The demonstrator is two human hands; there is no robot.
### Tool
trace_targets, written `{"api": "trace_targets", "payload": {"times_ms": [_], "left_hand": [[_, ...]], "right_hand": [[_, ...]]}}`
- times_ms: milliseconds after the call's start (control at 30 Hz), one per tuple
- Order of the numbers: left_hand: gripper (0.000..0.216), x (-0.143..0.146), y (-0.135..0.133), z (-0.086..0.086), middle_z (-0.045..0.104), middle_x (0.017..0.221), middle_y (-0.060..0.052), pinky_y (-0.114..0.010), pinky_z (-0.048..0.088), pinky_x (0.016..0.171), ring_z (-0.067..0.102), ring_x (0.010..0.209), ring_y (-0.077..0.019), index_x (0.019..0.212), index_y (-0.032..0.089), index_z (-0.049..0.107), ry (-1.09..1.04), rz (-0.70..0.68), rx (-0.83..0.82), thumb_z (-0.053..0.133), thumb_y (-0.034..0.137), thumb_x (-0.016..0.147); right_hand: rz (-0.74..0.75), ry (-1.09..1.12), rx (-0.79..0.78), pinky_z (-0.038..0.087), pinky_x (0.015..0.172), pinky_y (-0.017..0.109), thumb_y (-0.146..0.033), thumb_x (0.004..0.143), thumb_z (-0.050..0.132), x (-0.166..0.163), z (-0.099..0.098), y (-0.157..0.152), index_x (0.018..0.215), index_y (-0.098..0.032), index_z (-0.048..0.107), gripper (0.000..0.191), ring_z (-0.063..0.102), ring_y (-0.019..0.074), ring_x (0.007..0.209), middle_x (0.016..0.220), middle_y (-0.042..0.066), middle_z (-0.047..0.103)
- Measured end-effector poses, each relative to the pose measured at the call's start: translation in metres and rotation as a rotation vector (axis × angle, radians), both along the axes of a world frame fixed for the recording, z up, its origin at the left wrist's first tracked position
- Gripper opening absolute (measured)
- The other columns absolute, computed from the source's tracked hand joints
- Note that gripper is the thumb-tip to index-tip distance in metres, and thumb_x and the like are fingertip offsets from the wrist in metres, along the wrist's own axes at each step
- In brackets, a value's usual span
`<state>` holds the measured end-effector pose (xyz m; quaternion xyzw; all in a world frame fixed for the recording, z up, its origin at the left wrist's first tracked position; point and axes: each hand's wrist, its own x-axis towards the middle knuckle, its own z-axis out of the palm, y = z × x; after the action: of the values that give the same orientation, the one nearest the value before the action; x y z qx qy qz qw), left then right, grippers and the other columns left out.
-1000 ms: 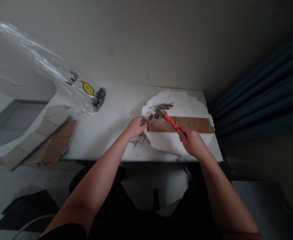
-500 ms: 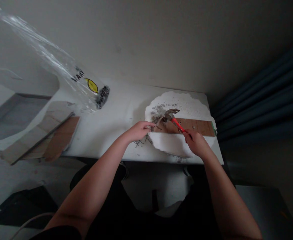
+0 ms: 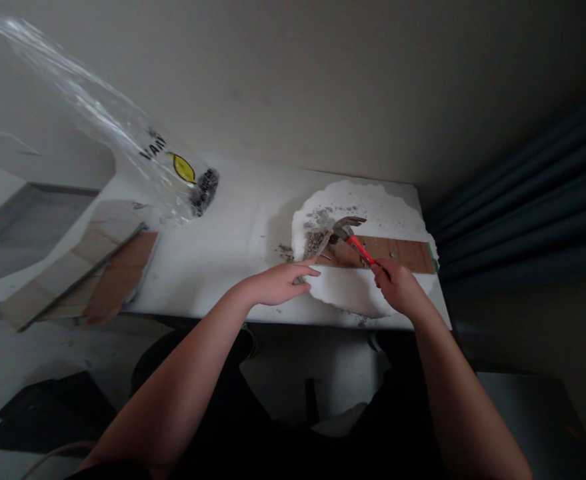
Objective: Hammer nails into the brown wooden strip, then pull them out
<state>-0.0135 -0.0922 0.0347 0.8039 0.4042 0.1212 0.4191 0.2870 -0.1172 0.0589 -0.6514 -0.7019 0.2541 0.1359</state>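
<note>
My right hand point(image 3: 397, 287) is closed round the red handle of a claw hammer point(image 3: 357, 247). The hammer's dark metal head sits over the left part of a reddish-brown wooden board point(image 3: 397, 255), claw turned up and to the right. This board lies across a ragged white slab point(image 3: 367, 203) that looks like foam. My left hand point(image 3: 280, 283) reaches in at the slab's left edge, fingers stretched and apart. Its fingertips are by the board's near left corner, over where loose nails lay. Grey bits and small metal pieces are scattered around the board's left end.
A white table point(image 3: 233, 233) stands against a grey wall. At its left lie wooden planks point(image 3: 115, 273) and a clear plastic bag point(image 3: 173, 167) with a yellow logo. A dark blue curtain point(image 3: 527, 180) hangs at right. Dark sheets point(image 3: 47, 410) lie on the floor.
My left hand has moved slightly towards me, from the board's left end to the nails at the slab's edge, its fingers spreading. The hammer stays almost where it was, shifted slightly right.
</note>
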Motion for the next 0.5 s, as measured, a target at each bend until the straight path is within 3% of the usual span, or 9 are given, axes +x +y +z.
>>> {"api": "trace_targets", "payload": {"times_ms": [267, 367, 433, 500], "left_hand": [[0.036, 0.001, 0.000, 0.001, 0.048, 0.155, -0.007, -0.037, 0.044, 0.111, 0.050, 0.138, -0.0214, 0.127, 0.028, 0.064, 0.030, 0.012, 0.065, 0.057, 0.034, 0.092], [0.028, 0.006, 0.005, 0.003, 0.062, 0.132, -0.009, -0.038, 0.049, 0.102, 0.061, 0.120, -0.0226, 0.116, 0.024, 0.067, 0.080, 0.168, 0.204, 0.058, 0.032, 0.090], [0.023, 0.010, 0.008, 0.004, 0.064, 0.119, -0.009, -0.038, 0.051, 0.095, 0.062, 0.109, -0.0234, 0.110, 0.022, 0.067, 0.155, 0.307, 0.338, 0.057, 0.030, 0.090], [0.022, 0.016, 0.012, 0.006, 0.063, 0.113, -0.009, -0.039, 0.049, 0.093, 0.060, 0.107, -0.0243, 0.109, 0.022, 0.066, 0.204, 0.352, 0.483, 0.054, 0.028, 0.092]], "right_hand": [[0.000, 0.003, -0.012, 0.038, 0.062, 0.028, -0.040, 0.101, 0.038, 0.000, 0.000, 0.000, 0.114, -0.017, 0.069, 0.041, 0.059, 0.0180, 0.066, 0.084, 0.008, 0.070], [0.006, 0.001, -0.003, 0.037, 0.062, 0.028, -0.040, 0.101, 0.038, 0.001, -0.002, 0.000, 0.113, -0.017, 0.069, 0.040, 0.059, 0.0181, 0.066, 0.084, 0.008, 0.070], [0.013, 0.005, -0.001, 0.037, 0.062, 0.028, -0.039, 0.101, 0.038, 0.001, -0.002, 0.000, 0.113, -0.016, 0.069, 0.040, 0.059, 0.0181, 0.066, 0.083, 0.008, 0.070], [0.012, 0.004, 0.001, 0.037, 0.061, 0.028, -0.038, 0.101, 0.039, 0.001, -0.001, 0.000, 0.112, -0.017, 0.069, 0.039, 0.059, 0.0182, 0.066, 0.084, 0.008, 0.070]]}}
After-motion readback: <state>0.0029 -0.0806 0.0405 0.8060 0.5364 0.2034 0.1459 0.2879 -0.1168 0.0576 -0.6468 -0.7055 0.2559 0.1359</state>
